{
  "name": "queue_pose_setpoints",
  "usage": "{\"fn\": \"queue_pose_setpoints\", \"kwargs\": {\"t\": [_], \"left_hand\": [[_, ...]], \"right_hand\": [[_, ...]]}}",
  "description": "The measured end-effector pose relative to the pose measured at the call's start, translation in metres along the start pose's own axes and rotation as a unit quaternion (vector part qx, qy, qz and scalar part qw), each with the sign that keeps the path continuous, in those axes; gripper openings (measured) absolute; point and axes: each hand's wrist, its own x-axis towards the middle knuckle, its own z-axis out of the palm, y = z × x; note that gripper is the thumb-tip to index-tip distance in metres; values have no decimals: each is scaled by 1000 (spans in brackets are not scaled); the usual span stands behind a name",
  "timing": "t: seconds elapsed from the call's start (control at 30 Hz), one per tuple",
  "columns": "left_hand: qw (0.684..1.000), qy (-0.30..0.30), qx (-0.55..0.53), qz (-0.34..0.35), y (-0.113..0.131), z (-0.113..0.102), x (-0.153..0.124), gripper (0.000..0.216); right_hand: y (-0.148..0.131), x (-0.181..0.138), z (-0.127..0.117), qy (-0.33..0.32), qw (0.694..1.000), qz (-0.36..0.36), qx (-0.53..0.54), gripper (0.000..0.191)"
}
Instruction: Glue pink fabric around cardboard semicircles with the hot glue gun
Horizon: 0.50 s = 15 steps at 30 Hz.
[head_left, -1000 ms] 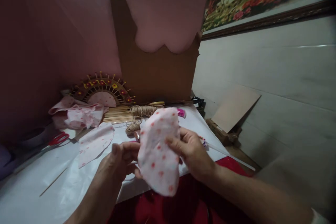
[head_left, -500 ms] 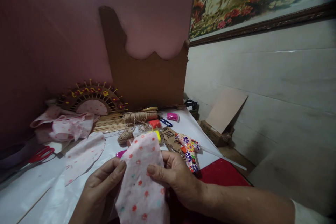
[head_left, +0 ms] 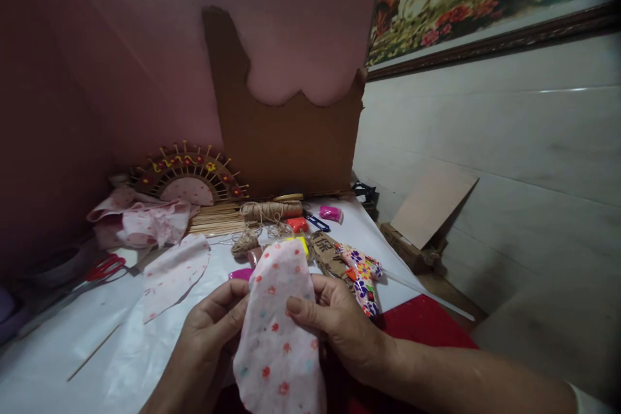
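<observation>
One white-covered table (head_left: 43,362) spreads before me, one cardboard box (head_left: 406,246) beyond its right edge, contents hidden; by the near edge the left hand (head_left: 208,330) and right hand (head_left: 352,333) face each other, thumbs uppermost, fingers pinching one dotted cloth (head_left: 276,343) between them; then one glue gun (head_left: 363,277), one thin stick (head_left: 94,350)

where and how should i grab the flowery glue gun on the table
Probably best by the handle, coming from the near side: the glue gun seems to lie on its side with its handle pointing back toward the camera. The pale stick juts out to the right, so avoid coming across that.
</observation>
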Motion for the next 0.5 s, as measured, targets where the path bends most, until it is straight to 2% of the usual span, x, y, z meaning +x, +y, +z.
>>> {"fn": "queue_pose_setpoints", "kwargs": {"t": [0.1,0.2,0.27,0.33,0.37,0.4,0.47,0.5], "left_hand": [[1000,-4,13,2,1,2,-1,25],[999,19,43,27,4,5,-3,24],[990,54,97,87,4,5,-3,22],[956,85,199,196,3,0,0,23],[919,93,267,273,3,-3,3,29],[866,94,338,357,3,-7,6,38],[710,63,471,519,4,-14,10,58],[633,34,520,572,5,-17,12,66]], "right_hand": [[1,1,0,5,1000,-7,3,30],[1,1,-1,10,1000,-7,12,28],[0,0,-2,7,1000,-2,17,27],[-2,0,-2,11,1000,4,24,26],[-3,-1,-1,16,999,6,27,26],[-4,-1,-1,23,999,8,31,26],[-6,-1,0,27,999,10,39,25],[-6,-1,0,21,999,10,44,24]]}}
